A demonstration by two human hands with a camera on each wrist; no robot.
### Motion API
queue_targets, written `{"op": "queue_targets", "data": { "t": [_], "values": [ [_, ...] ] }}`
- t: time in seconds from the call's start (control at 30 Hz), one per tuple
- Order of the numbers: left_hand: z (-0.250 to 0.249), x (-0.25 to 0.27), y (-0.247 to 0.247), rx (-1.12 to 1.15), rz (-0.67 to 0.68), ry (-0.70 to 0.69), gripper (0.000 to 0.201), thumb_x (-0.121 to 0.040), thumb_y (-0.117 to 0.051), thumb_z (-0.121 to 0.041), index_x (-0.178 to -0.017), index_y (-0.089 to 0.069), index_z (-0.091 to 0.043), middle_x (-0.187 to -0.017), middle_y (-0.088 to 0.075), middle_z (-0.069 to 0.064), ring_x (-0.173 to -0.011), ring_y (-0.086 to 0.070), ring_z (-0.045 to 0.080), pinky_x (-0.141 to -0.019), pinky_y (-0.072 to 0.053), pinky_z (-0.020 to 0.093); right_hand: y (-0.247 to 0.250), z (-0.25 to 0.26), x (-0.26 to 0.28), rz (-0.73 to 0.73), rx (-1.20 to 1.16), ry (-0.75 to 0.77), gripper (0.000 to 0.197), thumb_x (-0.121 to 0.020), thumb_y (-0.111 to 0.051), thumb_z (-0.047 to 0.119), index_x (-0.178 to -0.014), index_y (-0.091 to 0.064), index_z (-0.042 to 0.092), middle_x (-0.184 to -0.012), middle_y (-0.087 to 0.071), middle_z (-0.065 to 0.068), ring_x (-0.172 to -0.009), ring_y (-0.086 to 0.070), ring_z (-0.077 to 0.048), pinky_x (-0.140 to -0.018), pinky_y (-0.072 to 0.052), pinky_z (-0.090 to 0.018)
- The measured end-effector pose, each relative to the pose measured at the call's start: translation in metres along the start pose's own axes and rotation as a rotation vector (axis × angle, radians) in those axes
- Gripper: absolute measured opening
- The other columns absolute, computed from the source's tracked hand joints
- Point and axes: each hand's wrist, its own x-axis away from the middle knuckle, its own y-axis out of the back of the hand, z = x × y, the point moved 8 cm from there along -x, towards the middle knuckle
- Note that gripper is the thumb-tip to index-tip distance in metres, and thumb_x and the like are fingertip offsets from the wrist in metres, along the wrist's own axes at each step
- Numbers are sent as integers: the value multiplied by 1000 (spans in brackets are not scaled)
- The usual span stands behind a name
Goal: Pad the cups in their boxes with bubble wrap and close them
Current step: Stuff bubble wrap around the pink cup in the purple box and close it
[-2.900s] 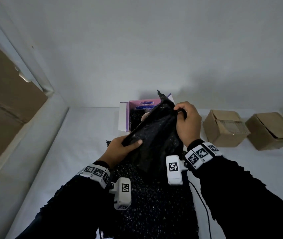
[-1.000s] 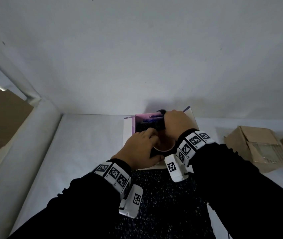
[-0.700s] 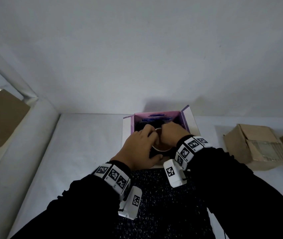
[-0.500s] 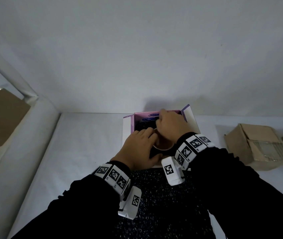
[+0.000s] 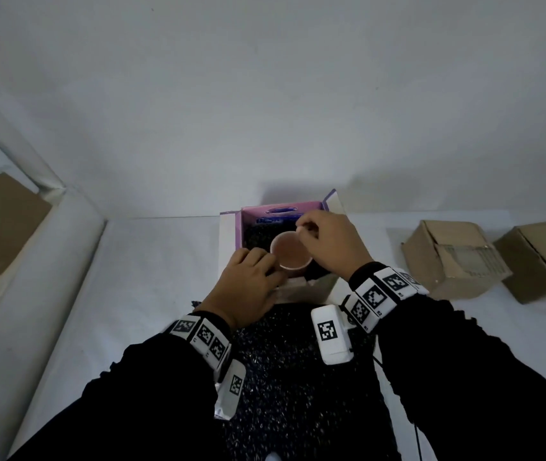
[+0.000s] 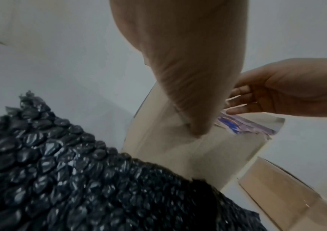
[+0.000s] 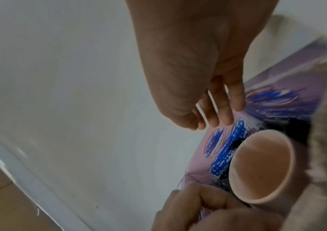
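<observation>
An open pink-lined box [image 5: 281, 211] stands at the table's far middle, with a pink cup [image 5: 289, 256] upright inside and black bubble wrap [image 5: 255, 234] packed round it. My left hand [image 5: 248, 281] reaches over the box's front left corner, and its curled fingers [image 7: 198, 201] dig into the wrap beside the cup [image 7: 261, 167]. My right hand [image 5: 324, 244] hovers just over the cup's right side. Its fingers [image 7: 223, 109] hang relaxed and hold nothing. The cup's lower part is hidden by the wrap.
A large sheet of black bubble wrap [image 5: 291, 377] lies on the white table [image 5: 148, 277] in front of the box, under my wrists. Two closed brown cardboard boxes [image 5: 454, 261] [image 5: 541, 257] sit to the right. A white ledge [image 5: 32, 261] runs along the left.
Both hands held a wrap piece above the box, then pushed it in round the cup. The right hand has since lifted off and shifted right, baring the cup's mouth.
</observation>
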Motion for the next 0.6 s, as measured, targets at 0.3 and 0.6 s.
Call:
{"op": "queue_targets", "data": {
  "t": [0.3,0.6],
  "values": [
    [-24,30,9,52,-93,303,49,-75,-65,-21,-123,-59,-20,-128,-55,7,-116,-49,33,-92,-40,44,-8,0,119,-102,162,363,19,-88,-60,27,-102,-66,17,-98,-64,0,-88,-60,-20,-73,-49,-31],
    [-58,102,-48,309,228,330,37,-87,-45,-57,-103,-58,-26,-107,-56,-6,-101,-54,20,-86,-43,39,-105,-70,189,546,510,96,80,-75,-65,62,-143,-37,28,-134,-42,0,-123,-36,-25,-98,-32,-41]
  ]
}}
